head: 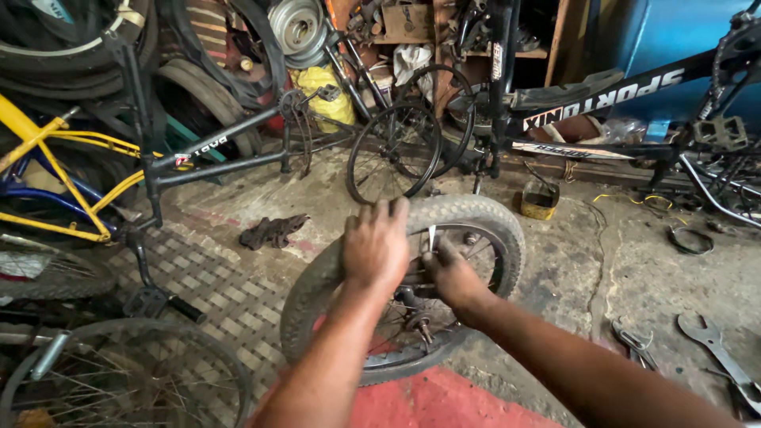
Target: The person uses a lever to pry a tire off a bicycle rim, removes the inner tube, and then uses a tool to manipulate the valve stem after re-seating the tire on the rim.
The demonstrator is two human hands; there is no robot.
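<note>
Gripping the tyre's top edge, the left hand (376, 246) curls over the small bicycle wheel (483, 226), which stands on the concrete floor (634, 269). Just beside it, the right hand (452, 273) pinches a thin metal tool (432, 236) against the rim, among the spokes.

Soft, even daylight fills the scene, brightest on the pale concrete floor (602, 261) at the right, with no hard glare. The upper left sinks into deep shadow among the stacked tyres (55, 47), where detail is lost. Shadows under the small wheel (483, 218) are faint and diffuse. The wide lens bends straight lines near the edges, so the black bicycle frame (634, 83) curves. The centre is fairly sharp; the left hand (376, 246) and right hand (452, 273) show slight motion softness, and the forearms at the bottom edge are out of focus
</note>
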